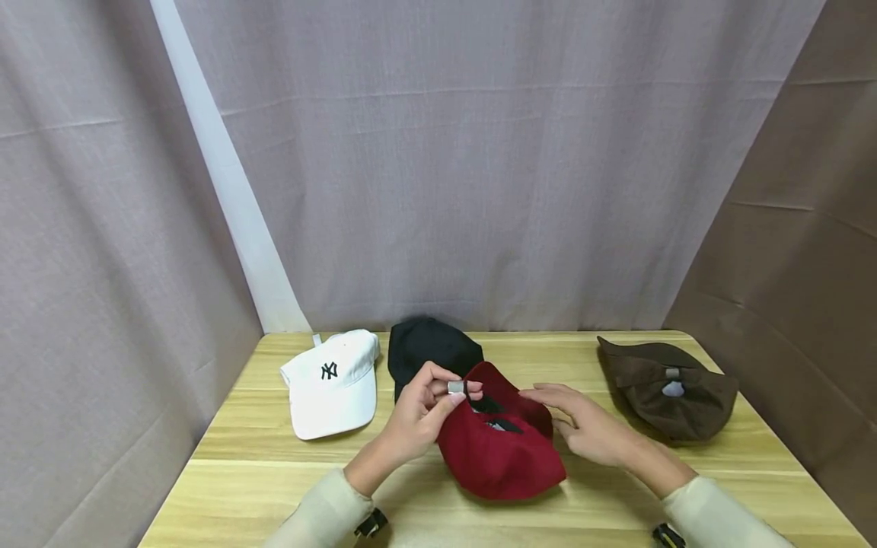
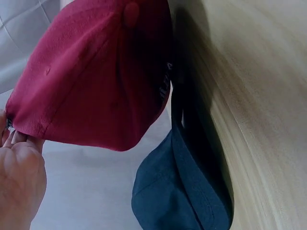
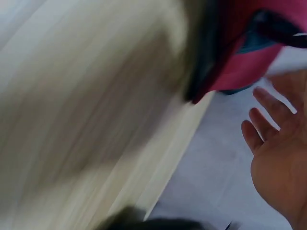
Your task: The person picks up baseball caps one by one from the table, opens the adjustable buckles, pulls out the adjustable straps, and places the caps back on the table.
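Note:
A red cap is tilted over the middle of the table, its back opening and dark inside partly showing in the head view. My left hand pinches it at the back strap, where a silvery buckle shows between the fingers. In the left wrist view the crown of the red cap fills the upper left, and the left hand holds its lower edge. My right hand is beside the cap's right side with fingers extended. The right wrist view shows that hand with spread fingers, apart from the red cloth.
Behind the red cap lies a black cap, partly covered by it and my left hand. A white cap with a dark logo is at the left. At the right is a dark brown cap. Grey curtains enclose the wooden table.

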